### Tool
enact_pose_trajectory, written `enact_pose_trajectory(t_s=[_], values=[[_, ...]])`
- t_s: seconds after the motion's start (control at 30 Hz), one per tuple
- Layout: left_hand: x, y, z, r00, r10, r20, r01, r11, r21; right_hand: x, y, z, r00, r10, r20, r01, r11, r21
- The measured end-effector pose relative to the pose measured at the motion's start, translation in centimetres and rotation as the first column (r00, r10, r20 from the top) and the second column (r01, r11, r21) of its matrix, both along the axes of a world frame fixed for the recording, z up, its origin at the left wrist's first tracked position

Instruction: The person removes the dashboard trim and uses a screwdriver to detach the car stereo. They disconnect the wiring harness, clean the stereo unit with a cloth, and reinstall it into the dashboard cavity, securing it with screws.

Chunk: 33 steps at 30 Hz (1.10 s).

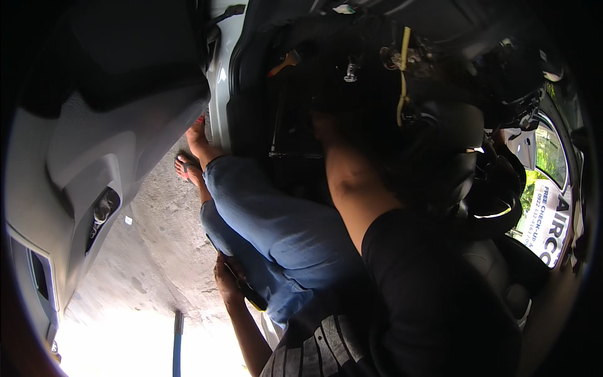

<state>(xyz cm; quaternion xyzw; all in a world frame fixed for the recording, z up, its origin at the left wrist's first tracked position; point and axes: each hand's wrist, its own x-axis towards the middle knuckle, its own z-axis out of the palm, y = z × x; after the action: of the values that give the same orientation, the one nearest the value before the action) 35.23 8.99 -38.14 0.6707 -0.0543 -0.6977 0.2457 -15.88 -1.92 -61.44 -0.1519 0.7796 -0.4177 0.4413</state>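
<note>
My left hand (227,279) is low beside my jeans-covered leg, its fingers curled round a dark, long thing with a yellowish edge (256,298), which lies against the denim; its kind does not show. From the black sleeve my right forearm (355,182) reaches up into the shaded footwell of a car. My right hand (325,129) is nearly lost in shadow and blur, so neither its fingers nor anything in them can be made out. Above it dangles a yellow cable (404,78), near a small shiny metal part (351,70).
A brush-like thing with an orange handle (286,63) lies in the dark footwell. The grey car door (94,151) stands wide at the left, above concrete ground (151,251). My legs (270,213) extend across the door sill. Dark seats and a window are at the right.
</note>
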Motion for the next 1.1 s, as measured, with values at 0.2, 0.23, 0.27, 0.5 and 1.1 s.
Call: enact_pose_trajectory(t_s=[0.2,0.23,0.27,0.5,1.1], values=[[-1.9,-0.9,2.2,0.402,0.122,-0.908,-0.450,0.890,-0.080,14.5,-9.8,4.3,0.640,-0.414,0.647,0.626,0.769,-0.127],[-2.6,-1.1,3.2,0.382,0.127,-0.915,-0.514,0.852,-0.097,15.7,-11.3,6.7,0.638,-0.342,0.690,0.554,0.826,-0.103],[-3.5,-1.2,4.1,0.358,0.134,-0.924,-0.575,0.811,-0.105,17.2,-12.5,9.4,0.644,-0.340,0.685,0.553,0.826,-0.110],[-8.4,-1.7,10.4,-0.013,-0.017,-1.000,-0.761,0.649,-0.001,26.2,-7.0,32.6,0.863,0.239,-0.444,-0.474,0.685,-0.553],[-13.1,6.1,13.9,0.007,0.142,-0.990,-0.438,0.890,0.125,29.0,17.8,43.9,0.962,-0.022,-0.274,-0.222,0.523,-0.823]])
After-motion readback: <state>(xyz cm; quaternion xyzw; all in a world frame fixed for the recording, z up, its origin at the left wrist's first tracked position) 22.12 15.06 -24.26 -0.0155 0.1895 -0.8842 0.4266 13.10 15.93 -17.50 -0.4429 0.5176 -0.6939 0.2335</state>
